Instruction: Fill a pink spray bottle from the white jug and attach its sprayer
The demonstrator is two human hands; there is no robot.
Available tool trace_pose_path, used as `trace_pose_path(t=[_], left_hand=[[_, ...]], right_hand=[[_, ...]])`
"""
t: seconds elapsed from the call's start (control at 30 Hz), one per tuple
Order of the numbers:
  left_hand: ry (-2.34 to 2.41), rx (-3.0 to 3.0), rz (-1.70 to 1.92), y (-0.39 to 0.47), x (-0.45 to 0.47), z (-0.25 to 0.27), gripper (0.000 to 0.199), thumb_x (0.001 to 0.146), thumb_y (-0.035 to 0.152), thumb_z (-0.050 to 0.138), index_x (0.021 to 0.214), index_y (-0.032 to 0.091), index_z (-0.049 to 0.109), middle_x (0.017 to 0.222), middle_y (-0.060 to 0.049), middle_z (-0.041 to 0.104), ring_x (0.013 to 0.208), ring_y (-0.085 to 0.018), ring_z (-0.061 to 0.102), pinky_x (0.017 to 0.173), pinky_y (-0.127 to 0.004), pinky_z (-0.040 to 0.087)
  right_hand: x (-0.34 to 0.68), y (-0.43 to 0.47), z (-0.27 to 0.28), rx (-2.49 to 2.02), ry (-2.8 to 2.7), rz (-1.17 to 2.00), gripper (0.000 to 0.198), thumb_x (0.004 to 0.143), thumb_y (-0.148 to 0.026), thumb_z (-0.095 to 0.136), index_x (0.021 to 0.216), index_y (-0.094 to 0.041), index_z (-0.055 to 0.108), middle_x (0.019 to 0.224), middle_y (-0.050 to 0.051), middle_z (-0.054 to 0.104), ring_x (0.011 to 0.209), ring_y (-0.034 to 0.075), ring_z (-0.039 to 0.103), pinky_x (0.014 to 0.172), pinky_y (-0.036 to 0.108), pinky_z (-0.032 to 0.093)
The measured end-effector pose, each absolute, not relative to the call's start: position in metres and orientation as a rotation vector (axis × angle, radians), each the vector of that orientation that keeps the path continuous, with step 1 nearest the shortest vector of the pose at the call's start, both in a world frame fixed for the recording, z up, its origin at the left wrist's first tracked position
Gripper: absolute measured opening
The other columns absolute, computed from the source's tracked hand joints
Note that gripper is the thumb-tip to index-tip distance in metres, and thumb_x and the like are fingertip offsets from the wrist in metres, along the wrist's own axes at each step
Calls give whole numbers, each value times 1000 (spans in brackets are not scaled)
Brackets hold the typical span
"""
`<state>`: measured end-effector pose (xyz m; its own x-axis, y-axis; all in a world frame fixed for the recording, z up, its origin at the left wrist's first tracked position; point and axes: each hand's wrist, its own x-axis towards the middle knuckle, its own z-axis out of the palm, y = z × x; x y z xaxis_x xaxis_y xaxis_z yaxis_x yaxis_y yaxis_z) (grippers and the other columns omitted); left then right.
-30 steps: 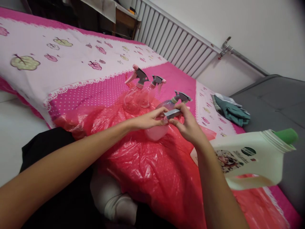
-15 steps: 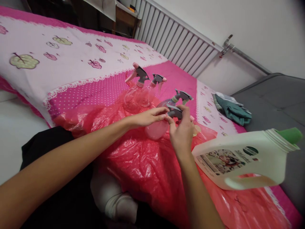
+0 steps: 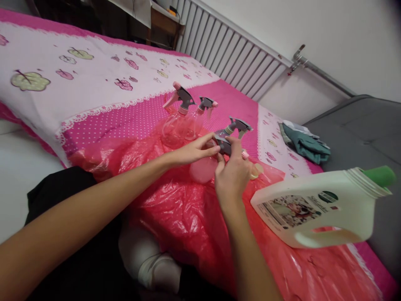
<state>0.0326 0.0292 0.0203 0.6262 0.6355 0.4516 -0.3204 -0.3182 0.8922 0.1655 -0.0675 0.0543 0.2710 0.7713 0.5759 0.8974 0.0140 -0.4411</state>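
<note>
A clear spray bottle (image 3: 202, 169) with a grey spray head (image 3: 224, 146) and pink nozzle stands tilted on a red plastic sheet (image 3: 184, 217). My right hand (image 3: 233, 171) is closed around the spray head. From the other side my left hand (image 3: 200, 149) is closed at the bottle's neck, fingers touching the spray head; the collar is hidden behind the fingers. Just behind is another spray bottle (image 3: 223, 133) with a grey head and pale trigger. Two more spray bottles, one nearer (image 3: 172, 129) and one farther (image 3: 196, 121), with grey and pink heads, stand beyond my left hand.
A large white jug (image 3: 313, 209) with a green spout lies tilted at the right. Yellowish caps (image 3: 257, 170) rest near my right hand. Folded clothes (image 3: 305, 142) lie by a grey cushioned panel (image 3: 360, 129). A pink and white bedspread (image 3: 103, 92) spreads behind, up to metal railings (image 3: 232, 50).
My right hand has shifted slightly left and turned with the spray head, which now sits lower. My left fingers have moved up over the neck and spray head.
</note>
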Motion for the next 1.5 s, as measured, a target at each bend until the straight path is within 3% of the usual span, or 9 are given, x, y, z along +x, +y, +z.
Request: trace_pose_path(t=[0.4,0.53,0.67,0.77,0.83,0.93,1.17,1.3,1.5], left_hand=[[399,1707,1146,32,40,24,32,87,39,87,106,16,77,105,-8,78,100,-24,74,96,-38,58],[396,1743,1132,32,39,26,28,91,40,83,103,16,75,103,-7,78,96,-23,74,92,-36,58],[371,1765,1107,34,39,25,33,94,46,79,106,16,73,104,-7,77,97,-23,73,92,-35,57],[355,1777,1085,37,40,24,35,97,50,76,108,16,72,104,-6,76,97,-22,71,92,-35,55],[344,1786,1058,37,40,24,37,99,51,74,110,17,73,104,-7,76,96,-22,71,92,-36,54],[330,1793,1036,38,40,24,37,100,53,75,113,18,74,109,-8,76,100,-24,71,94,-37,54],[294,1772,1023,42,41,20,43,100,59,75,121,22,78,134,-11,76,129,-32,67,113,-45,49],[305,1736,999,45,42,15,40,101,52,73,127,22,79,143,-12,75,139,-33,64,120,-48,45],[380,1664,956,47,42,12,31,101,41,70,121,20,82,134,-11,80,135,-32,67,122,-49,45]], right_hand=[[168,-64,44,-1615,-1508,-158,60,91,-27,56,151,-29,56,103,13,64,100,34,61,109,76,44],[168,-77,53,-1589,-1548,-123,69,94,-34,60,161,-33,44,102,11,67,98,34,66,107,72,48],[179,-100,64,-1549,-1559,73,92,94,-57,72,171,-34,27,105,9,73,86,30,71,91,57,59],[198,-108,70,-1511,-1503,232,76,102,-67,62,165,-34,38,112,11,77,95,28,75,90,50,60],[214,-104,73,-1446,-1506,282,56,109,-64,50,155,-32,51,113,10,77,99,26,76,99,53,59],[231,-85,75,-1379,-1572,328,45,108,-56,54,144,-31,61,123,10,77,106,24,76,105,54,59],[228,-43,72,-1203,-1772,539,61,88,-60,81,139,-29,69,142,10,73,117,23,74,109,49,61],[225,-36,66,-1161,-1736,588,54,88,-63,81,126,-27,71,133,10,77,113,22,76,105,46,63],[221,-32,52,-1153,-1616,584,58,84,-63,84,125,-24,72,123,11,79,107,22,78,101,45,66]])
